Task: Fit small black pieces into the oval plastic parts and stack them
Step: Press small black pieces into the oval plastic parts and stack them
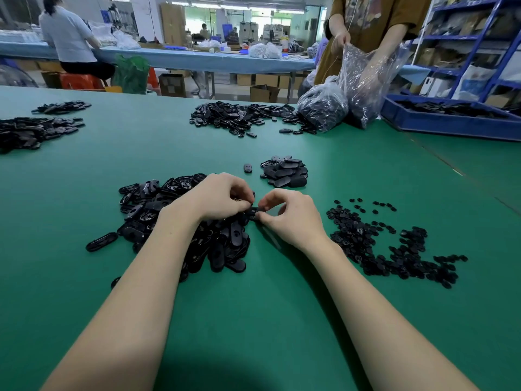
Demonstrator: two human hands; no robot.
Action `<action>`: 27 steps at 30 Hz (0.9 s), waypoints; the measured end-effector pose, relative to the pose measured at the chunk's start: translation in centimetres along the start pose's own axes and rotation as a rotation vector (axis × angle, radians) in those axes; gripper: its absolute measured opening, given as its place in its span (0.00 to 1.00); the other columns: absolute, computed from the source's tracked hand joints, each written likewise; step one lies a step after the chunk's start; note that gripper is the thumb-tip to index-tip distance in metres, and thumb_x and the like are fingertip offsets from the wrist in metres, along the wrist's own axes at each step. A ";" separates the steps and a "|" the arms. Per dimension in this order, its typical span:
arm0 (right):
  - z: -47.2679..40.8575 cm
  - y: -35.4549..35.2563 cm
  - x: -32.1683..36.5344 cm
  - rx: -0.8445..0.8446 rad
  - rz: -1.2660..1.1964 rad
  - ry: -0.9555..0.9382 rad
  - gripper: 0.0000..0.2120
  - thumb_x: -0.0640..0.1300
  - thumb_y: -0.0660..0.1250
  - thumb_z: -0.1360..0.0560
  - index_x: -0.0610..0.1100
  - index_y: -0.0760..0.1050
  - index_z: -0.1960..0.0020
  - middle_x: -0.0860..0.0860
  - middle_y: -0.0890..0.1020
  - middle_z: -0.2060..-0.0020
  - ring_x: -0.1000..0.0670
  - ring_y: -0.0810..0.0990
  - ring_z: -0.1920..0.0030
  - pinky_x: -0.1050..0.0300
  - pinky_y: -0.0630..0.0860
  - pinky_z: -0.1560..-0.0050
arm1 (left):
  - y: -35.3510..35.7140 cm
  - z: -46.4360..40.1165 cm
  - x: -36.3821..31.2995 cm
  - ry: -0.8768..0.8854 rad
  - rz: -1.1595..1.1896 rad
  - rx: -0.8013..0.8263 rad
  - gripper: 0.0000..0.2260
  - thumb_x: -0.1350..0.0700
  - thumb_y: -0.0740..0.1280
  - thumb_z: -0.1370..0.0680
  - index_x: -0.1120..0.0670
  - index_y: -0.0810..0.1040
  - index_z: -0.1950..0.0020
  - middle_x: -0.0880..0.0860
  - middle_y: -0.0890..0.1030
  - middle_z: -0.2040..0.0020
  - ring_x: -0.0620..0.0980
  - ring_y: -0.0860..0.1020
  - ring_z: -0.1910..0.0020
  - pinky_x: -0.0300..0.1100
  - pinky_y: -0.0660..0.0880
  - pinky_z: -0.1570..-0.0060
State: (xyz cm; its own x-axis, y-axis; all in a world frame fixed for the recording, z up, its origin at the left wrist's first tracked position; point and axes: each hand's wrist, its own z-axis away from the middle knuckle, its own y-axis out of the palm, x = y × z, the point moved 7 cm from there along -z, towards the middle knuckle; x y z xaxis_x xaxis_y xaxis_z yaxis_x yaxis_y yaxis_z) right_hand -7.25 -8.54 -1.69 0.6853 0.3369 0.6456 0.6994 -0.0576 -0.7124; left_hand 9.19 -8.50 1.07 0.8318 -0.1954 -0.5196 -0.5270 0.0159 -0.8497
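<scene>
Green table (84, 179): carries every pile of black parts.
Left hand (217, 197): fingers curled, pinching oval plastic part (253, 212) above big heap of ovals (180, 221).
Right hand (290, 214): pinching same part from other side.
Small black pieces (394, 246): scattered toward right edge.
Finished stack (284, 172): just beyond hands.

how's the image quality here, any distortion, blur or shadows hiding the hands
Head view: wide-angle bending curves the table edge and stretches the forearms; a soft dark shadow sits at the bottom edge; both the left hand and right hand are evenly lit and sharp; the black part pinched between them lacks detail; the background is softer.
</scene>
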 end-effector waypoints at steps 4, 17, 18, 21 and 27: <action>-0.1 -0.6 -0.1 -0.042 0.016 -0.007 0.05 0.55 0.75 0.29 0.58 0.79 0.59 0.65 0.83 0.60 0.63 0.75 0.66 0.61 0.67 0.65 | 0.2 0.0 -0.1 0.008 -0.075 0.052 0.06 0.50 0.75 0.27 0.41 0.83 0.52 0.41 0.83 0.49 0.41 0.79 0.48 0.34 0.70 0.47; -0.9 -6.7 -2.1 0.057 -0.174 0.028 0.03 0.50 0.76 0.27 0.56 0.83 0.57 0.60 0.86 0.62 0.62 0.81 0.63 0.64 0.76 0.58 | 1.7 -0.7 -4.7 0.172 0.078 -0.122 0.07 0.51 0.75 0.26 0.47 0.83 0.49 0.43 0.85 0.55 0.36 0.80 0.51 0.19 0.65 0.55; -0.9 -7.3 -2.6 0.067 -0.144 0.068 0.02 0.51 0.75 0.26 0.55 0.84 0.57 0.59 0.87 0.61 0.59 0.82 0.62 0.61 0.77 0.56 | 2.0 -0.7 -5.0 0.186 0.064 -0.124 0.07 0.51 0.75 0.26 0.47 0.83 0.48 0.43 0.85 0.55 0.37 0.80 0.51 0.18 0.64 0.56; -0.8 -8.9 -4.3 0.190 0.116 0.173 0.04 0.52 0.73 0.26 0.54 0.85 0.59 0.57 0.87 0.61 0.55 0.83 0.59 0.61 0.75 0.59 | 2.8 -0.8 -5.8 0.219 0.039 -0.122 0.07 0.51 0.74 0.26 0.46 0.83 0.49 0.40 0.83 0.55 0.37 0.79 0.51 0.19 0.65 0.54; 0.3 -9.8 -6.4 0.413 0.378 0.344 0.04 0.55 0.80 0.34 0.58 0.86 0.63 0.58 0.86 0.59 0.55 0.82 0.54 0.58 0.79 0.55 | 3.6 -0.9 -6.4 0.255 0.029 -0.121 0.07 0.51 0.75 0.26 0.46 0.82 0.49 0.38 0.81 0.56 0.38 0.78 0.51 0.33 0.71 0.45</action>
State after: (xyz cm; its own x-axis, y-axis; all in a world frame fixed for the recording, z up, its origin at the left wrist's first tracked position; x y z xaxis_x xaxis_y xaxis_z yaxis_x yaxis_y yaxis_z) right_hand -18.62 -9.81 1.07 0.9422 0.0409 0.3326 0.3093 0.2752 -0.9102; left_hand 1.84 -8.06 1.43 0.7532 -0.4371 -0.4916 -0.5800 -0.0888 -0.8098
